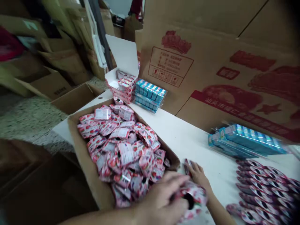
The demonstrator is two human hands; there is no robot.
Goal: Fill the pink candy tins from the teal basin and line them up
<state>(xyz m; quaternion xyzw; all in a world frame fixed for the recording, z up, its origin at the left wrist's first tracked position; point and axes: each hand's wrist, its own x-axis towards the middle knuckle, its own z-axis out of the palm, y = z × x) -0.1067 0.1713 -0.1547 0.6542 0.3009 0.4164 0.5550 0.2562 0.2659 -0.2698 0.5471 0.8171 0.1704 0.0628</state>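
My left hand (161, 197), blurred by motion, is closed around a pink packet (195, 200) with strawberry pictures and a black round spot. It is at the near right corner of an open cardboard box (83, 175) heaped with similar pink packets (125, 153). Just beyond, my right hand (199, 175) is low over the white table, its fingers closed on another packet (187, 167) that shows only as a thin edge. Several packets stand in tight rows (264, 190) on the table to the right of my right hand.
A white display carton (124, 82) with its lid up holds packets at the back. Blue wrapped packs (150, 95) stand beside it, and more blue packs (248, 140) lie to the right. A large printed carton (211, 68) walls the table's far side. Open cartons (72, 97) crowd the floor at left.
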